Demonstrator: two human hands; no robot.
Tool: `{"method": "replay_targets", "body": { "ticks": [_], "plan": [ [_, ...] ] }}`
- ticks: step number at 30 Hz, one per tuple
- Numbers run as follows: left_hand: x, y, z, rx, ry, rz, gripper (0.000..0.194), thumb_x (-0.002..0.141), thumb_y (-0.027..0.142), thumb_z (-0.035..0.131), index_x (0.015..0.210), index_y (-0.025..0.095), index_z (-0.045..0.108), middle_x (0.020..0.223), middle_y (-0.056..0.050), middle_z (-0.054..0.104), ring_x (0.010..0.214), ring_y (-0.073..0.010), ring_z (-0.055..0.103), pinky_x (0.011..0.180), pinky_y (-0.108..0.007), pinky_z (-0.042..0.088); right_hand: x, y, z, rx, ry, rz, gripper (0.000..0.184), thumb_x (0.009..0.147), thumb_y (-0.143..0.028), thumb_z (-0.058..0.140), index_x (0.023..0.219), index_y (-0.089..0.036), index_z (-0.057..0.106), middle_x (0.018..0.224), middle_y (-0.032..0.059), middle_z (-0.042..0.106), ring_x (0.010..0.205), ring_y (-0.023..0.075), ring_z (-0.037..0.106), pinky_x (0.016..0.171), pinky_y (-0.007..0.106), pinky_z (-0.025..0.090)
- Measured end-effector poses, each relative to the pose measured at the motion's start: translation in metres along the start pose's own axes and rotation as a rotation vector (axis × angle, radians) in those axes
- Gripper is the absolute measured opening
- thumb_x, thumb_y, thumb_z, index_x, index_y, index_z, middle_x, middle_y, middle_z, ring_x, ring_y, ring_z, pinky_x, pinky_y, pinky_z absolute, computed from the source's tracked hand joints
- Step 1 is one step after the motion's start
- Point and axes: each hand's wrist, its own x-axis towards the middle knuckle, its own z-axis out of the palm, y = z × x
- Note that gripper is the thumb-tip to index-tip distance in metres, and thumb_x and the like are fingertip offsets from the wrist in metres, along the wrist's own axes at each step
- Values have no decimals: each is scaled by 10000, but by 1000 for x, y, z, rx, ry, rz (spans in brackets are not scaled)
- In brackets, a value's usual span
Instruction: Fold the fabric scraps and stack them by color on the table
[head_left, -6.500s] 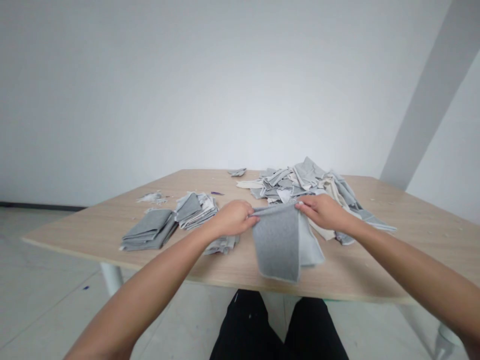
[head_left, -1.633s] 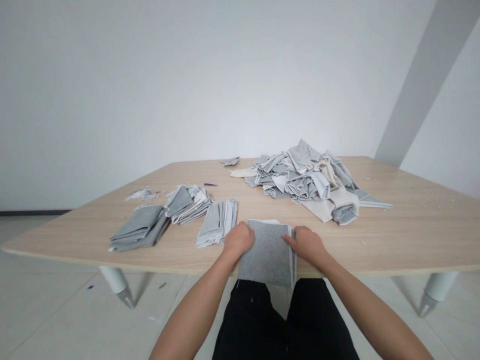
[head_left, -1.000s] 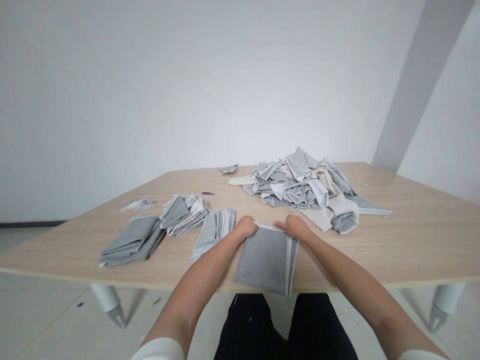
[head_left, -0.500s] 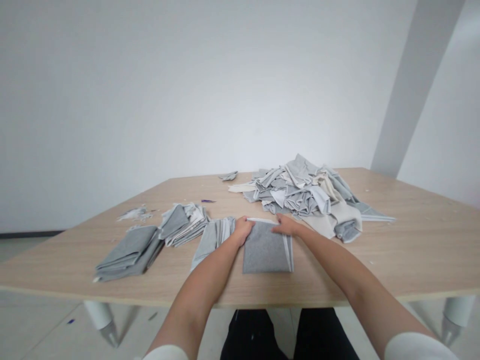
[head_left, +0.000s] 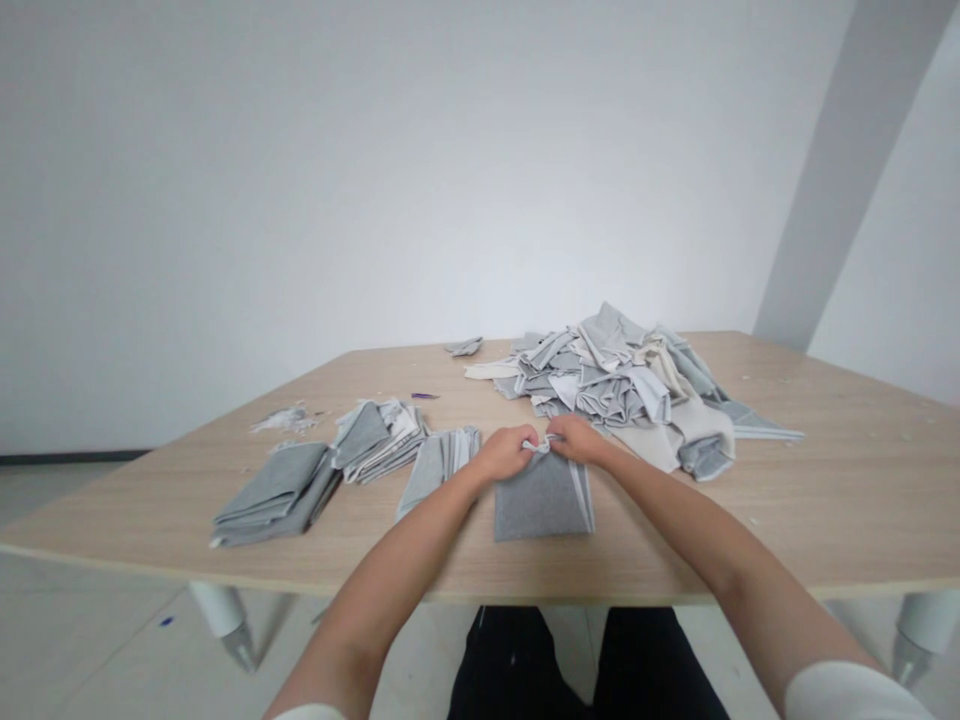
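A grey cloth [head_left: 541,503] with a white stripe down its right side lies flat near the front edge of the table. My left hand [head_left: 510,452] and my right hand [head_left: 571,440] are closed close together on its far edge, pinching a bunched white strip between them. Just left of my left forearm, a fanned stack of pale grey cloths [head_left: 429,476] is partly covered by the arm. Farther left sit a thick folded grey pile [head_left: 276,490] and another stack with white edges [head_left: 381,440].
A large heap of crumpled grey, white and cream cloths [head_left: 600,375] fills the back right of the wooden table [head_left: 840,500]. White scraps [head_left: 285,419], a purple tool [head_left: 424,396] and a small grey piece [head_left: 464,347] lie toward the back left.
Both hands have come together at the cloth's far edge, drawing it up into a bunch. The view has shifted slightly; the stacks and heap look unmoved.
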Motion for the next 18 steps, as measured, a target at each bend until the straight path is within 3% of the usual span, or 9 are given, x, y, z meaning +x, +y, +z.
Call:
{"method": "replay_targets", "body": {
  "ticks": [4, 7, 10, 14, 18],
  "plan": [
    [-12, 5, -2, 101, 1, 66, 199, 766, 174, 526, 915, 230, 646, 823, -7, 690, 815, -188, 628, 776, -272, 439, -18, -8, -9, -77, 66, -51, 272, 858, -277, 515, 1069, -159, 641, 1148, 128, 647, 1171, 268, 508, 1091, 490, 178],
    [-22, 4, -6, 158, 33, 84, 266, 812, 191, 493, 1046, 223, 617, 911, -37, 704, 877, -209, 645, 805, -300, 459, -34, -15, -19, -123, 81, -87, 230, 868, -286, 499, 989, -160, 648, 1032, 112, 666, 1071, 255, 541, 1090, 486, 165],
    [-37, 5, -8, 197, 51, 130, 363, 846, 187, 465, 1195, 213, 557, 1121, -70, 677, 1029, -213, 623, 904, -326, 451, -51, -26, -28, -163, 83, -121, 203, 870, -285, 492, 907, -162, 648, 942, 96, 660, 987, 241, 546, 1080, 459, 185],
    [-62, 8, -6, 229, 4, 254, 312, 870, 151, 430, 1114, 208, 615, 1130, -70, 674, 1086, -194, 597, 959, -323, 437, -74, -49, -32, -268, 59, -209, 193, 877, -280, 485, 871, -170, 643, 892, 84, 648, 933, 224, 533, 1048, 424, 228],
    [-84, 10, -2, 405, -44, 520, 254, 895, 151, 418, 1023, 178, 636, 1058, -103, 674, 1028, -200, 607, 931, -336, 456, -93, -75, -26, -354, -57, -281, 202, 873, -289, 498, 898, -157, 649, 910, 103, 653, 949, 239, 529, 1032, 440, 231]
  ]
}}
